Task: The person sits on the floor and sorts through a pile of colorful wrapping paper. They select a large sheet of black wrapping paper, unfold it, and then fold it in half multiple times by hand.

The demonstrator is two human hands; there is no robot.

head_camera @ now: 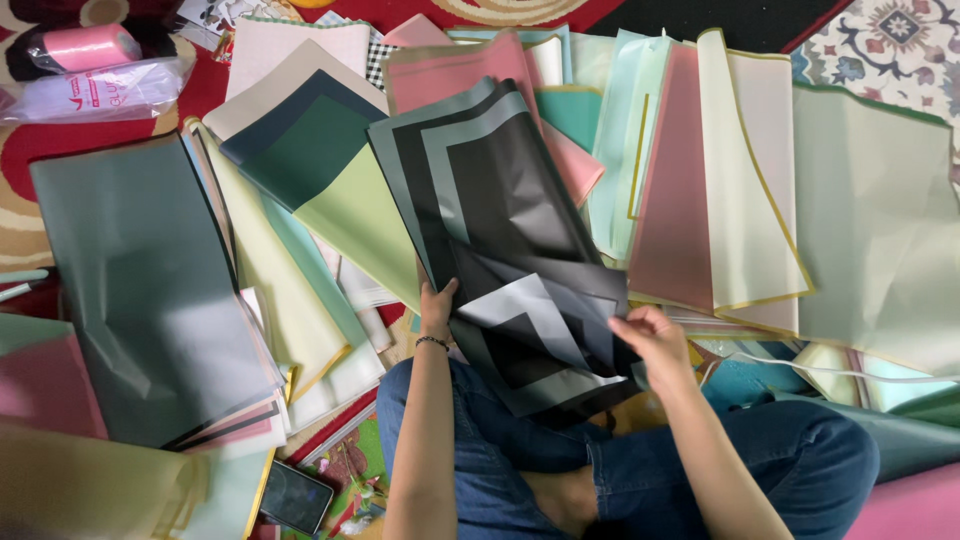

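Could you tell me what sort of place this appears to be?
Probably a home floor used for craft work: a patterned carpet, many coloured wrapping sheets spread about, and a pink ribbon spool.

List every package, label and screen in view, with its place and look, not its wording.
Clear plastic bag: top left on the red carpet, long, lying flat, with a red printed mark.
Pink ribbon spool: just above the bag, round, plastic-wrapped.
Phone: bottom left beside the knee, dark rectangular screen, off.
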